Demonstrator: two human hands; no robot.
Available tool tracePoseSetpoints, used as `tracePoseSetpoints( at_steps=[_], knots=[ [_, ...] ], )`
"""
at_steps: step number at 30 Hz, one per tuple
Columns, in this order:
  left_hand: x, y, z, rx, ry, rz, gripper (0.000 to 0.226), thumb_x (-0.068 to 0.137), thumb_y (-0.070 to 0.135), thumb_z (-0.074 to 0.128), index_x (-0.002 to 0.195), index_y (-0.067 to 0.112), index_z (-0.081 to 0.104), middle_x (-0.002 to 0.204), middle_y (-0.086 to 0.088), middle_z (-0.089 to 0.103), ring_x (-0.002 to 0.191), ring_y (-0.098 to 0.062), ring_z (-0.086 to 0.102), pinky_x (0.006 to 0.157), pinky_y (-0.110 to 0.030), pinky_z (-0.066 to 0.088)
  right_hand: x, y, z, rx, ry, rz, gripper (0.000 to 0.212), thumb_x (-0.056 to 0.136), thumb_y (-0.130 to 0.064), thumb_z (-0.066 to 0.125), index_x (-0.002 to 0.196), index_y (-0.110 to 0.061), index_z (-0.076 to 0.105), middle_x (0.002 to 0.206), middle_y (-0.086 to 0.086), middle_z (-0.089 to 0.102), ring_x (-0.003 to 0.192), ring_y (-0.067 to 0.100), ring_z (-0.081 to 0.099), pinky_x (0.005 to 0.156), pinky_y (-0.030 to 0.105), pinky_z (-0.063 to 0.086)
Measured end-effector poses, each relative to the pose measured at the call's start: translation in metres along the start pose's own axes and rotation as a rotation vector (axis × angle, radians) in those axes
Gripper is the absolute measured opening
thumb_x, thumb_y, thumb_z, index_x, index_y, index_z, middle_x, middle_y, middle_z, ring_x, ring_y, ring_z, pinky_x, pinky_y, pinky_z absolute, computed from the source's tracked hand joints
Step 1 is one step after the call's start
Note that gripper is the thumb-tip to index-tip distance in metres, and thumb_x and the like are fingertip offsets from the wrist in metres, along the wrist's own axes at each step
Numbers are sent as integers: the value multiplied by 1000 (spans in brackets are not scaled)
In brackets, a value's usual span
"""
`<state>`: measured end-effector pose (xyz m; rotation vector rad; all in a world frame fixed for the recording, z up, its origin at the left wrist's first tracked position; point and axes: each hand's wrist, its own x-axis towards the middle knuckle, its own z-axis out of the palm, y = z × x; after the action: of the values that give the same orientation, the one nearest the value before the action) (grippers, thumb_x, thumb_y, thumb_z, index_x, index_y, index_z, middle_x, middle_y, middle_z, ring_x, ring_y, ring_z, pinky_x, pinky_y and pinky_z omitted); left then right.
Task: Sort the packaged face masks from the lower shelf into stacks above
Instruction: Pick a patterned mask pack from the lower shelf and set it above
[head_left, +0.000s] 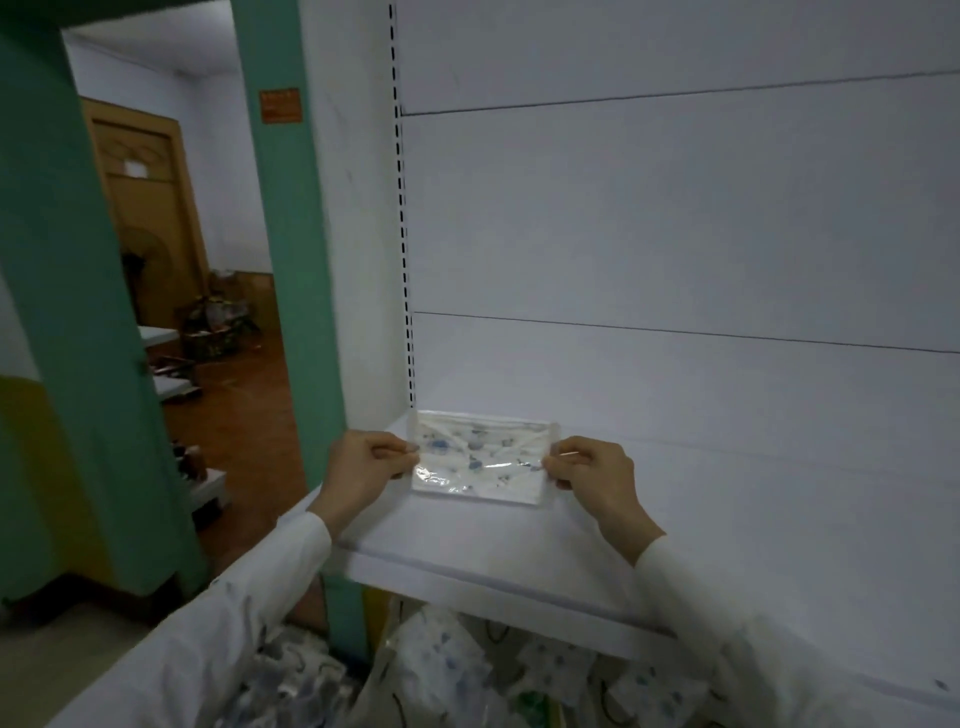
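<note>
A packaged face mask (483, 460), clear plastic over a white mask with blue prints, lies at the back left corner of the white upper shelf (467, 561). My left hand (369, 465) pinches its left edge. Its right edge is pinched by my right hand (589, 467). Below the shelf's front lip, several more packaged masks (441, 670) lie in a loose heap on the lower shelf, partly hidden by my sleeves.
The shelf's white back panel (675, 234) and slotted upright (402, 234) rise behind the mask. The shelf runs on bare to the right. A green door frame (291, 260) stands to the left, with a room of clutter beyond.
</note>
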<state>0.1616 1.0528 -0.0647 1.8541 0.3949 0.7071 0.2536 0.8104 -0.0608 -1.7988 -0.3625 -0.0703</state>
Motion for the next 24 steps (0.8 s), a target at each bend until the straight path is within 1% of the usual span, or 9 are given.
tracePoseSetpoints(
  at_steps=[2, 4, 6, 8, 11, 14, 16, 20, 24],
  knots=[
    [31, -11, -14, 26, -17, -2, 23, 69, -3, 78, 66, 18, 70, 56, 8, 68, 61, -19, 60, 60, -18, 53, 16, -6, 28, -1, 15, 52, 22, 73, -4, 74, 62, -21, 68, 52, -6, 65, 55, 15, 61, 79, 38, 57],
    [75, -22, -25, 80, -41, 0, 26, 69, -1, 78, 67, 23, 68, 50, 10, 65, 58, -17, 57, 62, -22, 53, 41, -12, 61, -21, 30, 104, 20, 72, -1, 70, 60, -18, 68, 51, -3, 63, 53, 16, 59, 79, 40, 57],
    [107, -29, -24, 159, -49, 15, 27, 69, -2, 77, 71, 23, 65, 48, 8, 63, 54, -16, 55, 64, -26, 50, 66, -14, 84, -55, 48, 146, 22, 71, 0, 66, 58, -17, 67, 55, 1, 63, 57, 20, 60, 78, 42, 58],
    [118, -33, -17, 213, -54, 3, 27, 70, -4, 74, 81, 17, 60, 58, -4, 66, 53, -19, 56, 60, -25, 48, 84, -8, 95, -129, 59, 171, 19, 70, -3, 61, 57, -16, 67, 63, 6, 66, 69, 27, 66, 77, 42, 58],
    [130, -46, -11, 299, -78, -30, 24, 74, -5, 69, 84, 13, 56, 73, -14, 68, 63, -23, 60, 57, -23, 46, 98, 0, 114, -262, 60, 187, 9, 73, -7, 60, 80, -10, 65, 86, 11, 67, 85, 32, 66, 77, 33, 54],
    [157, -61, -5, 429, -110, 5, 15, 75, -3, 67, 74, 12, 64, 78, -13, 68, 70, -21, 60, 64, -21, 44, 113, 3, 132, -398, 43, 181, 23, 80, -8, 58, 102, -8, 53, 98, 10, 53, 94, 32, 58, 73, 31, 44],
    [168, -67, -1, 481, -119, 8, 11, 76, -3, 66, 77, 6, 72, 83, -13, 70, 74, -20, 60, 71, -22, 45, 122, 6, 142, -513, 12, 178, 20, 83, -10, 54, 104, -9, 52, 105, 11, 54, 95, 32, 57, 76, 33, 44],
    [182, -78, 6, 528, -129, 31, 14, 82, -2, 59, 80, -1, 73, 85, -16, 71, 79, -23, 62, 74, -22, 45, 136, 11, 158, -650, -9, 170, 26, 89, -11, 49, 113, -8, 57, 121, 15, 52, 110, 33, 54, 89, 33, 44],
    [188, -82, 9, 537, -139, 52, 18, 85, -2, 54, 83, -3, 72, 88, -19, 70, 87, -29, 64, 77, -24, 46, 143, 11, 163, -678, 0, 142, 27, 91, -8, 46, 115, -4, 57, 123, 16, 52, 112, 34, 53, 90, 33, 44]
  ],
)
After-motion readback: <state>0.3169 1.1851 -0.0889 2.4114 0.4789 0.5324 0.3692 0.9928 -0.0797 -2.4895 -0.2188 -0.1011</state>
